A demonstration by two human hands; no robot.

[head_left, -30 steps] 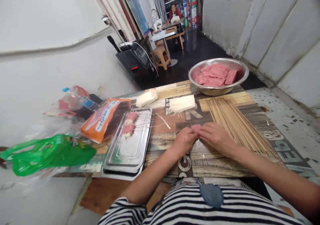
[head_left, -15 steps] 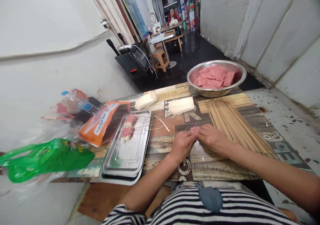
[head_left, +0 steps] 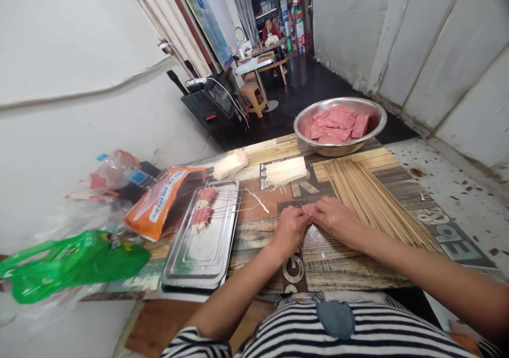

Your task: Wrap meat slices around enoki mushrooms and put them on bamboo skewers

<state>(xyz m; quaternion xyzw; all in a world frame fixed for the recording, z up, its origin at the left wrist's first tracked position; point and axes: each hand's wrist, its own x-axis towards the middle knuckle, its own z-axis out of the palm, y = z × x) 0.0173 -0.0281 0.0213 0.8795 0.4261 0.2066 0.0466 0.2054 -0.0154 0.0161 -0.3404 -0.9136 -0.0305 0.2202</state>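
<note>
Both hands meet over the wood-patterned table [head_left: 254, 230], closed on a pink slice of meat [head_left: 309, 209]. My left hand [head_left: 292, 225] pinches its left side, and my right hand [head_left: 333, 216] covers the right side; what lies inside the slice is hidden. Beyond them rest two bundles of pale enoki mushrooms [head_left: 286, 170]. A fan of thin bamboo skewers [head_left: 374, 204] lies just right of my right hand. To the left, a metal tray [head_left: 199, 257] holds skewered meat rolls [head_left: 203, 209] with mushroom ends showing.
A steel bowl [head_left: 379, 119] of pink meat slices stands at the table's far right corner. Left of the tray lie an orange packet [head_left: 159, 204] and a green plastic bag [head_left: 79, 262]. A person [head_left: 270, 32] sits at a table in the background.
The camera view has shifted slightly. My hands stay at the same spot, and the pink slice shows a little less between the fingers.
</note>
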